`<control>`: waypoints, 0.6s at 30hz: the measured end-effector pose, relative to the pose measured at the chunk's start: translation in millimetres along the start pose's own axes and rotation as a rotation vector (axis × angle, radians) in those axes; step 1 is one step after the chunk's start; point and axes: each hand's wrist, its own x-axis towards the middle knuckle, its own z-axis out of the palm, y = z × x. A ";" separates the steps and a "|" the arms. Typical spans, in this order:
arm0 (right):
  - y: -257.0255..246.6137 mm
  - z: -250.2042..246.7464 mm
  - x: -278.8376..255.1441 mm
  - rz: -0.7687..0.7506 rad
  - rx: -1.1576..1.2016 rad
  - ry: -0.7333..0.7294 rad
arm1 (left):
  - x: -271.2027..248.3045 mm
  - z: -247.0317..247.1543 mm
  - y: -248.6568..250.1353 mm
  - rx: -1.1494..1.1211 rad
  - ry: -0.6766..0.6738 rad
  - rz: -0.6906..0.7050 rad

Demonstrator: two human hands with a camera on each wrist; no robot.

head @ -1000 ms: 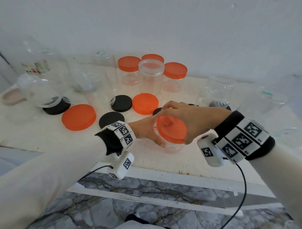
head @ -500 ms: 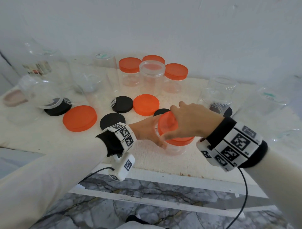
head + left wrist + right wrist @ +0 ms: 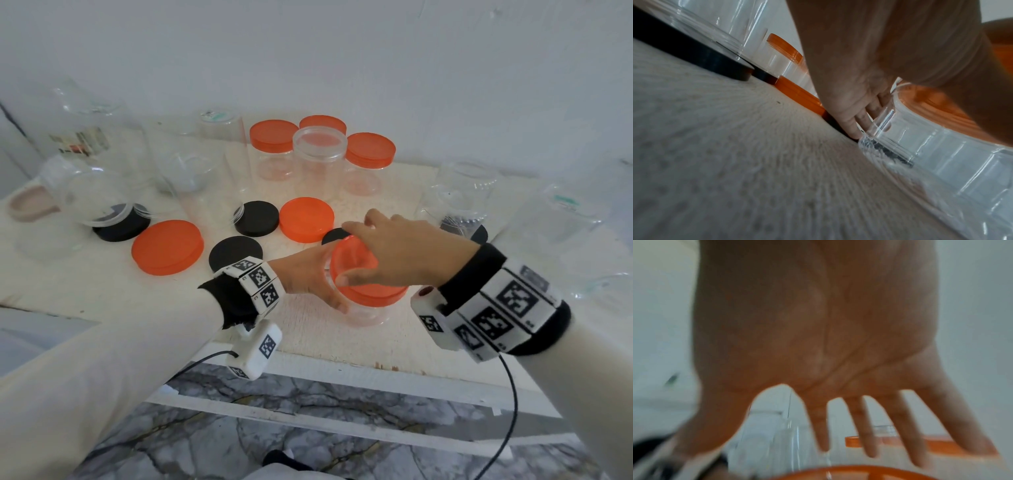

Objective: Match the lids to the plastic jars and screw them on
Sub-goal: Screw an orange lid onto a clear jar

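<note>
A clear plastic jar stands near the table's front edge with an orange lid on its mouth. My left hand grips the jar's side from the left; in the left wrist view its fingers wrap the clear wall of the jar below the lid. My right hand hovers over the lid, its thumb lying against the lid's near-left rim. The right wrist view shows the right hand with fingers spread and straight above the lid, not curled round it.
Loose orange lids and black lids lie behind the hands. Capped jars stand at the back. Open clear jars crowd the left and right sides. The table edge is close below.
My right hand turned on the orange lid while gripping it, then its fingers straightened and spread above it. The left hand kept holding the jar in place.
</note>
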 end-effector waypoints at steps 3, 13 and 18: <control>4.3 -14.0 -10.2 -0.195 0.172 -0.203 | -1.2 -0.3 2.0 0.011 -0.015 0.007; 1.0 2.2 -2.4 -0.001 -0.001 0.002 | -0.1 0.7 -0.9 0.008 -0.026 -0.033; 8.1 -6.1 -7.3 -0.180 0.173 -0.223 | -1.9 1.2 -0.1 -0.002 -0.032 -0.024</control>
